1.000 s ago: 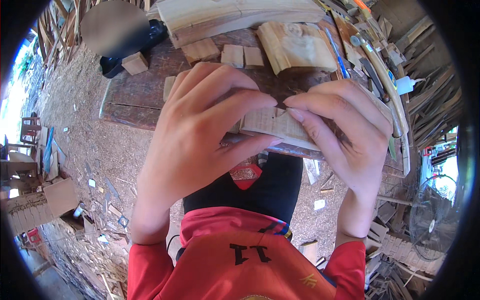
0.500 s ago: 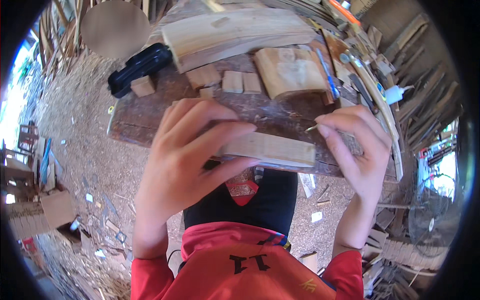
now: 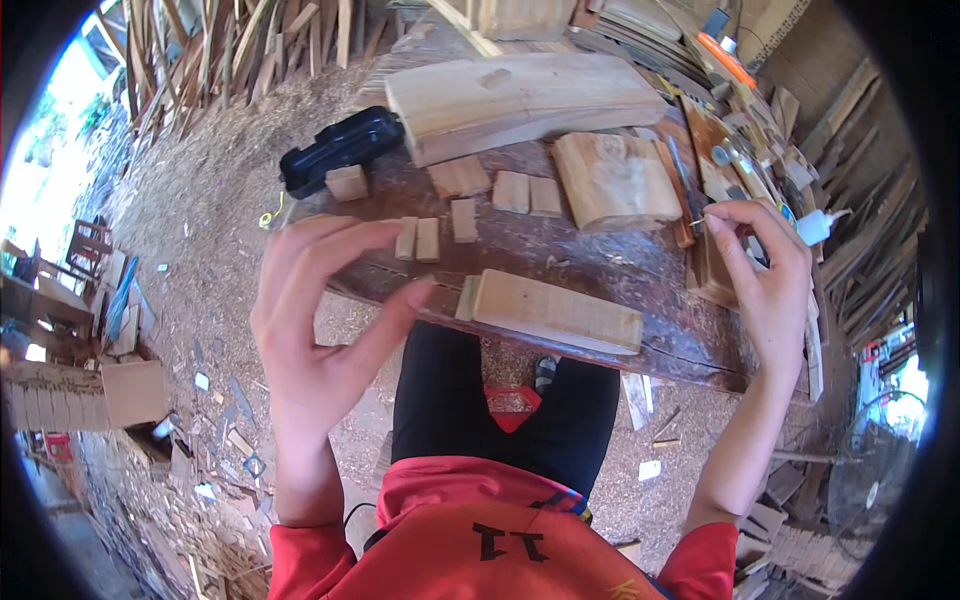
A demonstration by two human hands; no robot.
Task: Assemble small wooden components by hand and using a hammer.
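My left hand [image 3: 325, 320] is open over the table's near left edge, thumb and fingers apart. Just beyond its fingertips stand two small wooden blocks [image 3: 428, 240], side by side. To its right, a long wooden block [image 3: 560, 312] lies along the front edge, with a small wooden piece [image 3: 467, 298] at its left end. My right hand [image 3: 768, 270] is raised over the right side of the table, thumb and forefinger pinched on a thin, pale, stick-like piece [image 3: 697, 222]. That piece is too small to make out its kind.
Farther back on the dark table [image 3: 500, 250] lie a large curved board [image 3: 530, 100], a thick wood block [image 3: 618, 182], several small blocks and a black plastic case [image 3: 340, 150]. A white glue bottle [image 3: 816, 227] and tools line the right side. Scraps litter the floor.
My left hand has let go of the long block and moved left, fingers spread. My right hand has drawn away to the right with the thin piece. The view has shifted.
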